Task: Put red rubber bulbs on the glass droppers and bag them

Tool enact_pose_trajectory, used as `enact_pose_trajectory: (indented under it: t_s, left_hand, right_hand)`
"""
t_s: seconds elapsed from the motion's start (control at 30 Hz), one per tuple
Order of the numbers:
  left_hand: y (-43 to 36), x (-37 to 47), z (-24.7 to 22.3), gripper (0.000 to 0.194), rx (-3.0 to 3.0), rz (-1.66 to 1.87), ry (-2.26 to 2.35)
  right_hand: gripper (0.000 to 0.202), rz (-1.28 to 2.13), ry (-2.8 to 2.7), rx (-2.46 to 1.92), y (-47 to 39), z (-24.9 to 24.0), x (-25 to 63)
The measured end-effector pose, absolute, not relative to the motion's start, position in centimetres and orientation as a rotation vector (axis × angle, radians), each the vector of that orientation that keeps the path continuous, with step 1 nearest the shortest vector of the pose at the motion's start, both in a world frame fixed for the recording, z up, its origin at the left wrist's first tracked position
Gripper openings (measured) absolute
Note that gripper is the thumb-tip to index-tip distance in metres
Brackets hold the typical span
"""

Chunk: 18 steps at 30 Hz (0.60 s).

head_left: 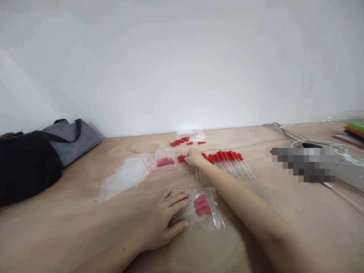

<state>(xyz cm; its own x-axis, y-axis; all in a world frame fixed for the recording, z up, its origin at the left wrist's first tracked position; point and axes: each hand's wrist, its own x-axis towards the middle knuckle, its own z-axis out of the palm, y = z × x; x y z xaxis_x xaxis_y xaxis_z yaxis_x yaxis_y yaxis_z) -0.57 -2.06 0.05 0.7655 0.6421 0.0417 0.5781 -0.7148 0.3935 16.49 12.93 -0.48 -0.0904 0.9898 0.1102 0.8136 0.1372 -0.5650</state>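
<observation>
My left hand [173,212] lies flat with its fingers spread over a clear zip bag [216,206]. Inside that bag are droppers with red rubber bulbs [202,205]. My right hand [194,157] reaches across to the row of glass droppers, its fingers curled closed among their red bulbs. What it grips, if anything, is hidden by the hand. Left of it stand out a few droppers [182,167], and to its right a larger bunch of droppers [231,163] lies side by side, bulbs away from me.
A filled bag of droppers [165,160] lies beside a fan of flat zip bags [127,174]. Loose red bulbs [179,141] and a bag of thin glass tubes [192,134] are near the wall. A black bag [25,167] stands left; cables [287,132] lie right.
</observation>
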Motion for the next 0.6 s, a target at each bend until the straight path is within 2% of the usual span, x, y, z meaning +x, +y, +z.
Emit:
enact_pose_trajectory:
  t_s: [0.13, 0.27, 0.43, 0.6]
  left_hand:
    - [-2.0, -0.6, -0.1, 0.050, 2.601, 0.252, 0.923]
    - [-1.9, -0.7, -0.2, 0.050, 2.604, 0.265, 0.935]
    - [-2.0, -0.4, 0.1, 0.049, 2.591, 0.249, 0.964]
    - [-2.1, -0.2, 0.4, 0.050, 2.573, 0.209, 1.006]
  right_hand:
    - [0.008, 0.605, -1.837, -1.797, 12.6, -0.1, 16.7]
    - [0.020, 0.627, -1.716, -1.699, 11.7, 1.0, 18.0]
    - [0.026, 0.719, -1.638, -1.465, 8.3, 1.8, 22.3]
    - [0.030, 0.987, -1.252, -1.008, 2.9, -0.8, 27.5]
